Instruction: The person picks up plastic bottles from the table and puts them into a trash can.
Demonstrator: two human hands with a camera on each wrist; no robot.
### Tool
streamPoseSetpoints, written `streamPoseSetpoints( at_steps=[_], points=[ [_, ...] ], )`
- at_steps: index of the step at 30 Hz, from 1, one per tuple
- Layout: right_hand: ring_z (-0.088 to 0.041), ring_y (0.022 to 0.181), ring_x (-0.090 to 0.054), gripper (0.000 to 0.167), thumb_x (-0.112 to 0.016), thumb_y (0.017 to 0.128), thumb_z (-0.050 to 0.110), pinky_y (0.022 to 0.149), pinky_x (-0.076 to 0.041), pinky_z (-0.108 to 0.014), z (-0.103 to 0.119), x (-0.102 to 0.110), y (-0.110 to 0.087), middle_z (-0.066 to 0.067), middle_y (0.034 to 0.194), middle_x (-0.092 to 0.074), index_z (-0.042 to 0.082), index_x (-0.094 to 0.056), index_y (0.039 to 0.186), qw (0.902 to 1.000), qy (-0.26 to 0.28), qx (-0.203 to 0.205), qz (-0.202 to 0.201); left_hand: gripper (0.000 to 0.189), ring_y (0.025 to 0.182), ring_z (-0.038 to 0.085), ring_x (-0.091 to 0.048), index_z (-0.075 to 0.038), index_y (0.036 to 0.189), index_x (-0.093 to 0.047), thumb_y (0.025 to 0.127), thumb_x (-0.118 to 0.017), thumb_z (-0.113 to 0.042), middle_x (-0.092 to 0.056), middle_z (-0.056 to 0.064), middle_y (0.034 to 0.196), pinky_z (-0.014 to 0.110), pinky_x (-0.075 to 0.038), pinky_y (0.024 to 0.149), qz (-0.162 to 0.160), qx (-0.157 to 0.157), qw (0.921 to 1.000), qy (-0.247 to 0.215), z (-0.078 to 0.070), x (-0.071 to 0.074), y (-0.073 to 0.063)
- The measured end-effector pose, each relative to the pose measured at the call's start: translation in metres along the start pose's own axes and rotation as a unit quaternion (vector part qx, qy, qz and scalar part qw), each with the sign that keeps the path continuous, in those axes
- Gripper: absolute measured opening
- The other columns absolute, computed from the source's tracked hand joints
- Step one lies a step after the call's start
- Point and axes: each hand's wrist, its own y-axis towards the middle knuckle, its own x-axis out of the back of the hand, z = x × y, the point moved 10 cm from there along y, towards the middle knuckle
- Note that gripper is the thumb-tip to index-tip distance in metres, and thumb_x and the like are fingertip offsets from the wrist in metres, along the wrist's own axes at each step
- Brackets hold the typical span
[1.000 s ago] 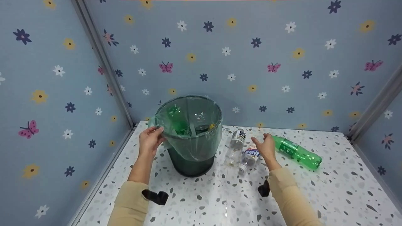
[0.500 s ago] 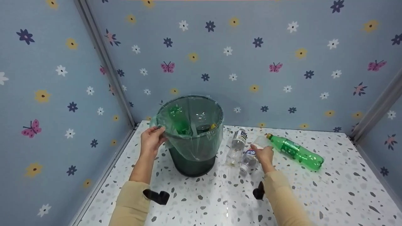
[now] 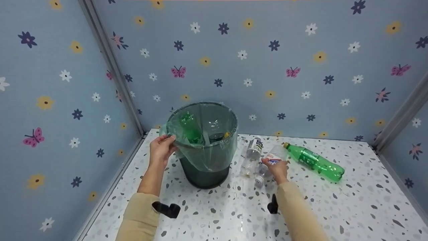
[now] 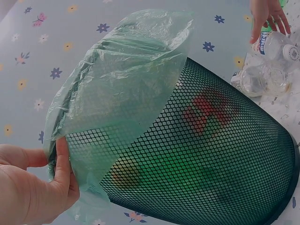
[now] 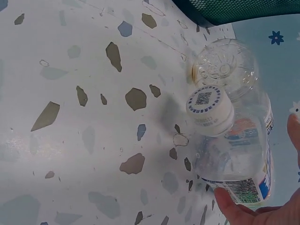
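My left hand [image 3: 160,149] grips the rim of a dark green mesh trash bin [image 4: 225,140], thumb on one side and fingers on the other, over a thin green bag [image 4: 136,70] that lines it. My right hand [image 3: 279,170] is over a clear plastic bottle [image 3: 274,157] with a white cap, lying on its side. In the right wrist view one fingertip is right at its barcode label [image 5: 241,190], while another finger stands apart from it. The left wrist view shows those fingers extended. Beside it lie a clear bottle with a black-and-white label [image 3: 256,144] and another clear bottle [image 3: 249,167].
A green plastic bottle [image 3: 316,163] with a yellow cap lies to the right on the speckled tabletop [image 3: 354,204]. Inside the bin are a green bottle [image 3: 190,126] and something with a yellow cap [image 3: 227,134]. Flower-patterned walls [image 3: 254,36] stand behind and at the sides.
My right hand has moved left and down, from near the green bottle's cap to the clear capped bottle. My left hand keeps its grip on the bin's rim.
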Motion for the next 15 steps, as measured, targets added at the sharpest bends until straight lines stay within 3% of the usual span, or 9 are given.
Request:
streamPoseSetpoints(
  at_steps=[3, 9, 15],
  points=[
    [-0.042, 0.116, -0.034, 0.099, -0.068, 0.074, 0.043, 0.097, -0.028, -0.046, -0.004, -0.005, 0.001, -0.034, 0.126, -0.029, -0.015, -0.011, 0.13, 0.9999, 0.004, -0.011, 0.004, 0.041, 0.064, 0.007, -0.051, 0.004, 0.124, -0.033, 0.089, -0.052, -0.004, -0.045, 0.01, 0.1, 0.02, -0.047, 0.06, 0.003, 0.001, 1.0, -0.005, 0.0, 0.0, 0.0],
    [-0.042, 0.12, -0.028, 0.101, -0.067, 0.075, 0.042, 0.099, -0.024, -0.048, -0.01, -0.013, 0.0, -0.032, 0.132, -0.022, -0.01, -0.004, 0.134, 0.9992, 0.006, -0.032, 0.025, 0.041, 0.065, 0.008, -0.052, 0.004, 0.124, -0.033, 0.089, -0.052, -0.003, -0.045, 0.01, 0.101, 0.021, -0.047, 0.061, 0.007, 0.003, 0.9999, -0.009, 0.0, -0.001, -0.002],
    [-0.041, 0.118, -0.032, 0.099, -0.069, 0.075, 0.039, 0.098, -0.025, -0.047, -0.009, -0.014, 0.0, -0.031, 0.129, -0.026, -0.01, -0.006, 0.134, 0.9991, 0.01, -0.031, 0.026, 0.041, 0.067, 0.008, -0.053, 0.004, 0.123, -0.033, 0.089, -0.052, -0.004, -0.046, 0.01, 0.101, 0.021, -0.047, 0.064, 0.006, 0.007, 0.9999, -0.005, 0.0, 0.0, -0.001]
  ],
)
